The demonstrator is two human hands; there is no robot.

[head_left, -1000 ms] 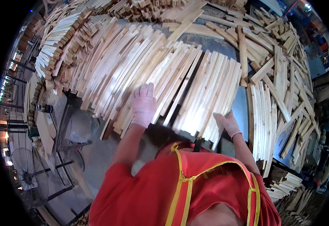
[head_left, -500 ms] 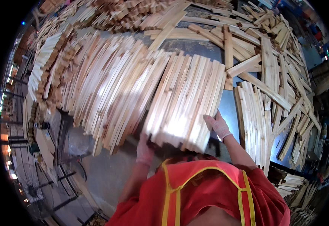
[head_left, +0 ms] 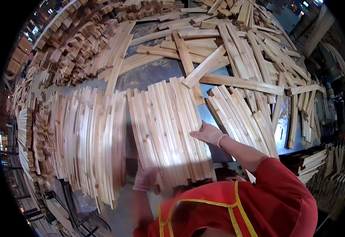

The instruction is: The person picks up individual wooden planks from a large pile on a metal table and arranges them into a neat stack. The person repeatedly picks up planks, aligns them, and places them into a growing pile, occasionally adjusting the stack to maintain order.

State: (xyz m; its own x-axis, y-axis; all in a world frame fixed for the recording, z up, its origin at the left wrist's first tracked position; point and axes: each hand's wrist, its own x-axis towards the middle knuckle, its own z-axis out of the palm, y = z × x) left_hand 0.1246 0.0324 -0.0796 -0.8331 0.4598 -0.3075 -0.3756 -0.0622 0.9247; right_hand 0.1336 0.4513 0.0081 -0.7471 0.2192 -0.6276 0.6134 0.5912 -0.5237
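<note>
A dark grey flat work surface [head_left: 145,74] carries the wood. Near the middle of its near edge lies a group of pale, narrow wooden strips [head_left: 166,130], set side by side, their ends uneven at both the far and near sides. The right hand [head_left: 208,134], in a pale knitted glove, grips the group's right side, thumb over the outermost strip. The left hand [head_left: 144,177], similarly gloved, is at the group's near left corner; it is blurred and partly shadowed, and whether its fingers are closed on wood cannot be told.

To the left along the near edge stands a wider row of pale upright-laid strips [head_left: 89,146], separated from the group by a dark gap. To the right lies a smaller slanted set of pale strips [head_left: 239,118].

Progress, as judged: side-by-side arrangement is well advanced along the near edge; evening the ends and joining the group to the row appear outstanding. Loose crossed boards [head_left: 241,84] toward the far right corner remain unsorted.
</note>
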